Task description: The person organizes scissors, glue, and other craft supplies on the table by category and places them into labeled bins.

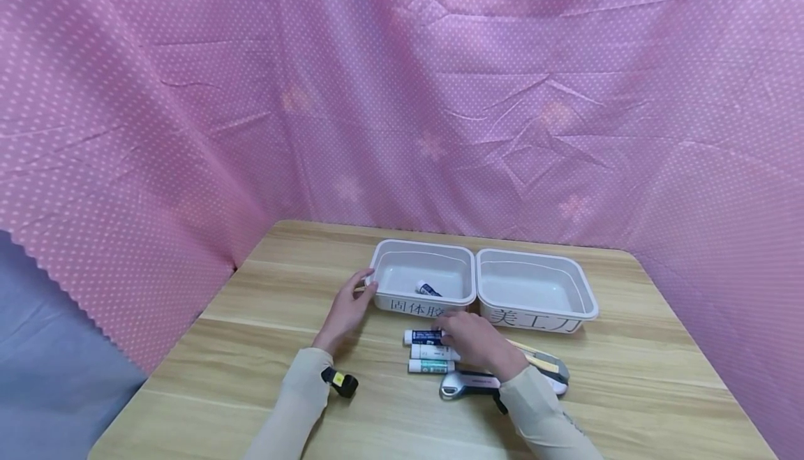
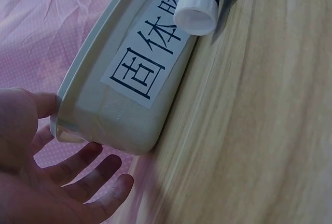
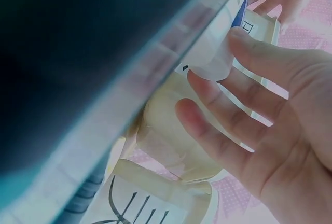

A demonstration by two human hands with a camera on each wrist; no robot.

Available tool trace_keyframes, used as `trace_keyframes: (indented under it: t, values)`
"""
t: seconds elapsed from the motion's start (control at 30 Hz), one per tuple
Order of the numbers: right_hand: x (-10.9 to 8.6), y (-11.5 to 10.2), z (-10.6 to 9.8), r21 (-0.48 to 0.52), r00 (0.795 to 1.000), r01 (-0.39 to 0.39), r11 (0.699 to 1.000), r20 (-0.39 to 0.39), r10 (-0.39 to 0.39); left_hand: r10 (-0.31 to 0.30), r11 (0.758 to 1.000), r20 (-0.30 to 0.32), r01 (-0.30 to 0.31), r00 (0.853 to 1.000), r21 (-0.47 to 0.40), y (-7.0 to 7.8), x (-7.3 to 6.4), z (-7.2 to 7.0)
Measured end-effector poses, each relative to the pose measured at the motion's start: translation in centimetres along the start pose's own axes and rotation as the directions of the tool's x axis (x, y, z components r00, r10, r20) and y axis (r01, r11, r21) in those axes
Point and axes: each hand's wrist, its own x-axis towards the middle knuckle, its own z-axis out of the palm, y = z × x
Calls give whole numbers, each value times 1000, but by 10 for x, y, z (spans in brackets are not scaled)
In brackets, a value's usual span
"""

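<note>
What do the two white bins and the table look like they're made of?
The left bin and right bin look like thin moulded plastic: smooth, off-white, slightly glossy, with rolled rims and rounded corners. Each carries a paper-like label with black characters. The table shows pale wood grain in long planks with a matte finish; whether it is solid wood or laminate cannot be told.

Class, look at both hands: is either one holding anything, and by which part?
The left hand touches the left tray's corner rim, gripping nothing. The right hand rests over the glue sticks; no grip shows.
</note>
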Motion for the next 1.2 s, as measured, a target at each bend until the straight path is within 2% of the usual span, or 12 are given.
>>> trace_keyframes:
  t: [0.27,0.57,0.87,1.2]
  values:
    - [-2,1,-3,3,998,38,999,-57,-38,6,1000,0,-6,1000,5,-1,0,-1]
    - [-5,-3,-11,48,997,16,999,-72,-13,19,1000,-8,-19,1000,11,-2,1,0]
    - [-5,-10,-18,-1,995,17,1000,-99,-17,17,1000,-12,-17,1000,9,-1,1,0]
    - [-9,-14,-26,0,991,3,1000,-132,-3,31,999,-7,-31,1000,7,-2,1,-1]
